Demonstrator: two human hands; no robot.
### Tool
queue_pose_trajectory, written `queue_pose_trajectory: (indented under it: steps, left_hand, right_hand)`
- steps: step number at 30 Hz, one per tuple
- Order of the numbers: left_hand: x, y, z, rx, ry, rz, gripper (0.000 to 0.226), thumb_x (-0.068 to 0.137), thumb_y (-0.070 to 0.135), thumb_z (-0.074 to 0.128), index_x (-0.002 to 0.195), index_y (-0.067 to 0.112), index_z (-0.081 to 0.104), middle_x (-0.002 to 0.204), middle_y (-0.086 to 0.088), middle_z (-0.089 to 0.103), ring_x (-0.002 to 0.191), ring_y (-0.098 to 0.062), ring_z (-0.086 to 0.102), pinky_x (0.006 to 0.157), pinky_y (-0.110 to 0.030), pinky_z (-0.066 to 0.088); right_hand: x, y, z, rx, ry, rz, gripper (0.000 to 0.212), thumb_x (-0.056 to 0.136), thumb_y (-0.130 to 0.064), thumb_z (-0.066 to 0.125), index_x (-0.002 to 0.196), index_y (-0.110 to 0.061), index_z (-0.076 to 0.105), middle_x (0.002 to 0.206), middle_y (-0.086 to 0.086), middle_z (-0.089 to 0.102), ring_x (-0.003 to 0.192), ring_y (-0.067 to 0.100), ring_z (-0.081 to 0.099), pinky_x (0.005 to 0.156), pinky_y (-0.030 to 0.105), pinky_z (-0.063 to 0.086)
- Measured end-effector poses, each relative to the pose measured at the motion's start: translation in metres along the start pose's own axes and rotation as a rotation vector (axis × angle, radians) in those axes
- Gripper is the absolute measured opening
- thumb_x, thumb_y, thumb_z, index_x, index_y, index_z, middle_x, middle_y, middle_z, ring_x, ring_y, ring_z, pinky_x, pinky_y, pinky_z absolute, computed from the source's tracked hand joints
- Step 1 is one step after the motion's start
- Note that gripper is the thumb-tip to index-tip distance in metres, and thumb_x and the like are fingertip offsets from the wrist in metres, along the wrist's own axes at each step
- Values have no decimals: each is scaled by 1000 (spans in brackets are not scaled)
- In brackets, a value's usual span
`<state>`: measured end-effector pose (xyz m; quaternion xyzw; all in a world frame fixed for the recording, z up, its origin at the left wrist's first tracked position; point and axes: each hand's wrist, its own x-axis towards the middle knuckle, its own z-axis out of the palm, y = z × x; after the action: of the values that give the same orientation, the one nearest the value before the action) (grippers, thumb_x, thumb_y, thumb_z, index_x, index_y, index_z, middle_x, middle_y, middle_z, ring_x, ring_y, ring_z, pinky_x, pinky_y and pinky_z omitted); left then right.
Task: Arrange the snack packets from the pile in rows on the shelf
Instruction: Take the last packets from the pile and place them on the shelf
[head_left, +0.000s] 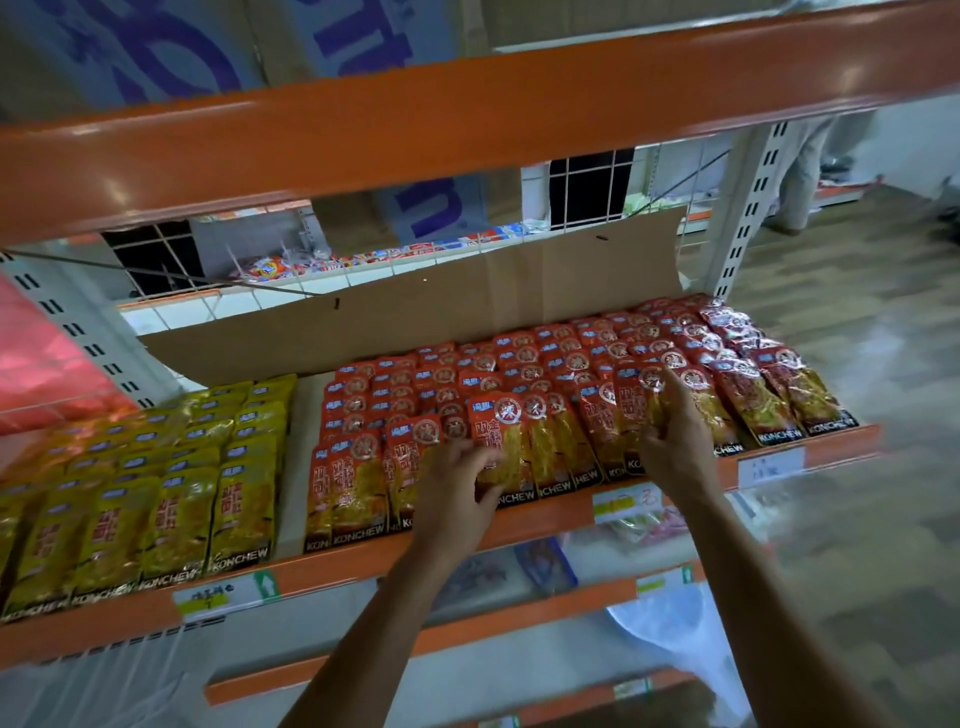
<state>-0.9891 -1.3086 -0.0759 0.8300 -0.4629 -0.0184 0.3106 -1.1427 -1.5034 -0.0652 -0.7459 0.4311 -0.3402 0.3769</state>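
Red snack packets (545, 374) lie in overlapping rows across the middle and right of the orange-edged shelf (550, 525). Yellow packets (171, 483) fill rows on its left part. My left hand (457, 483) grips the lower part of a red packet (498, 441) in the front row, fingers curled on its edge. My right hand (675, 436) lies on the front-row red packets further right, its index finger stretched up along one packet (631, 410), the other fingers curled against it.
An orange beam (467, 119) crosses overhead. A brown cardboard sheet (415, 317) stands behind the packets. White slotted uprights (748, 208) flank the bay. Price labels (223, 597) hang on the shelf edge. Lower shelves (519, 618) hold other goods. Tiled floor (857, 364) lies to the right.
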Motion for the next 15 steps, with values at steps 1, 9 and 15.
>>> queue_pose_trajectory:
  steps: [1, 9, 15]
  left_hand:
    - [-1, 1, 1, 22, 5, -8, 26, 82, 25, 74, 108, 25, 68, 126, -1, 55, 122, -21, 46, 92, -21, 32]
    - [-7, 3, 4, -35, 79, -43, 23, 82, 21, 74, 104, 20, 70, 147, -8, 37, 133, -24, 34, 104, -27, 27]
    - [-11, -1, 9, 60, 115, 3, 19, 81, 20, 75, 99, 15, 74, 136, -9, 49, 125, -29, 42, 98, -29, 34]
  right_hand:
    - [1, 0, 0, -2, -15, -7, 81, 76, 13, 48, 147, -20, 30, 134, 14, 51, 110, 26, 51, 91, 41, 48]
    - [-5, -10, 6, -15, -201, -79, 88, 71, 19, 50, 146, -22, 28, 111, 10, 50, 86, 20, 45, 58, 20, 36]
    - [-14, -9, 6, -312, -202, -96, 86, 68, 10, 57, 146, -16, 29, 128, 15, 44, 116, 32, 38, 93, 38, 34]
